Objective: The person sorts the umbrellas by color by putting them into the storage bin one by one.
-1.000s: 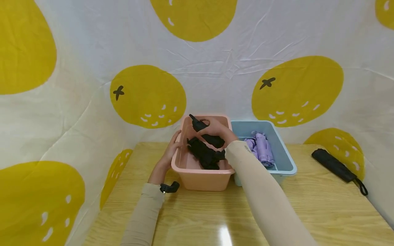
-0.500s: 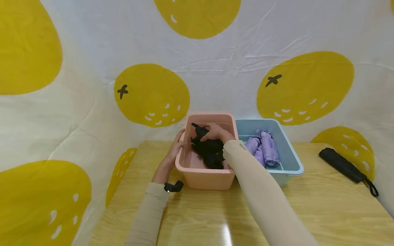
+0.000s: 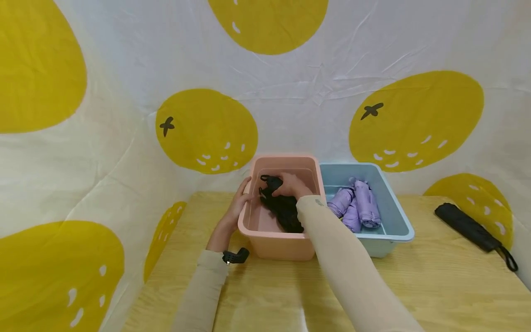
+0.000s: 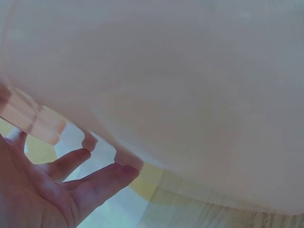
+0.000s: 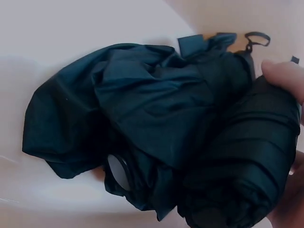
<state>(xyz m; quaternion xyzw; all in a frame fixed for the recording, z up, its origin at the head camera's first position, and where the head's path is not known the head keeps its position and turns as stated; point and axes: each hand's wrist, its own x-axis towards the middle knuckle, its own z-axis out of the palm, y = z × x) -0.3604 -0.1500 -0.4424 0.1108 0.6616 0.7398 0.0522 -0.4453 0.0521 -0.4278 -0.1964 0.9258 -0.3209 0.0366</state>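
In the head view, my right hand [image 3: 292, 186] reaches into the pink bin [image 3: 282, 246] and grips a rolled black umbrella [image 5: 247, 156]. Beside it in the right wrist view lies a looser black umbrella [image 5: 142, 90] with bunched folds, touching the rolled one. At the bin's left rim, my left hand [image 3: 238, 201] holds on, thumb over the rim and fingers outside. Fingertips [image 4: 128, 172] rest against the outer wall in the left wrist view. My right palm is mostly hidden.
A light blue bin [image 3: 396, 212] stands right of the pink one, holding several folded purple umbrellas [image 3: 367, 205]. Another black umbrella [image 3: 466, 227] with a wrist loop lies on the wooden table [image 3: 265, 295] at the right. A patterned cloth [image 3: 290, 124] hangs behind.
My right hand has lowered the rolled black umbrella deeper into the pink bin, closer against the looser one. My left hand has stayed at the left rim. The view has shifted slightly.
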